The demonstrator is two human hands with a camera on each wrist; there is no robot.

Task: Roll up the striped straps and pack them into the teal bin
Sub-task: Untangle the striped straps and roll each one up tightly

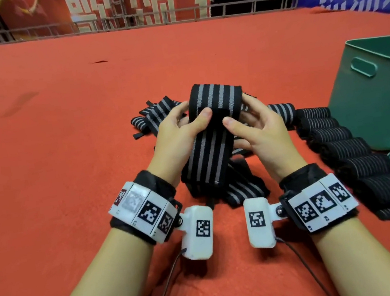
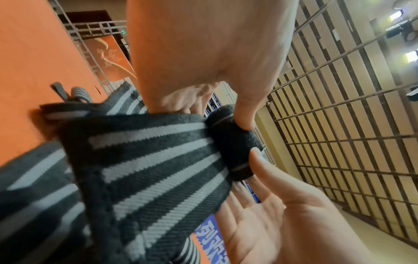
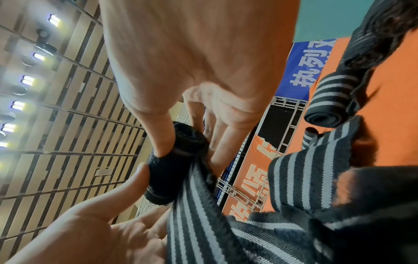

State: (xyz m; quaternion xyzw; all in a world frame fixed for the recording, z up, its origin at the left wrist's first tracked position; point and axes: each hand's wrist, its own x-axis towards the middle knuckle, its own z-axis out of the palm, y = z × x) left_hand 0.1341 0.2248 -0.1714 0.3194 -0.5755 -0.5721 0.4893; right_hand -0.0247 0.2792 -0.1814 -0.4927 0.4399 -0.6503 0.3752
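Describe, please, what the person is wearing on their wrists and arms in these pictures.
Both forearms are bare, with no sleeves. The left hand and right hand each have a black fabric wristband carrying a row of white blocks printed with black square tag markers. A white boxy camera unit with its own marker juts from each band, trailing a thin dark cable.

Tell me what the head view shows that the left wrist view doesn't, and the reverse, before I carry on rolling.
Head view only: the teal bin standing at the right, a row of finished rolled straps beside it, and a loose pile of unrolled straps behind the left hand.

Left wrist view only: the small, tight black roll started at the strap's end, pinched between both thumbs.

Both: the striped strap held up off the red cloth by the left hand and the right hand.
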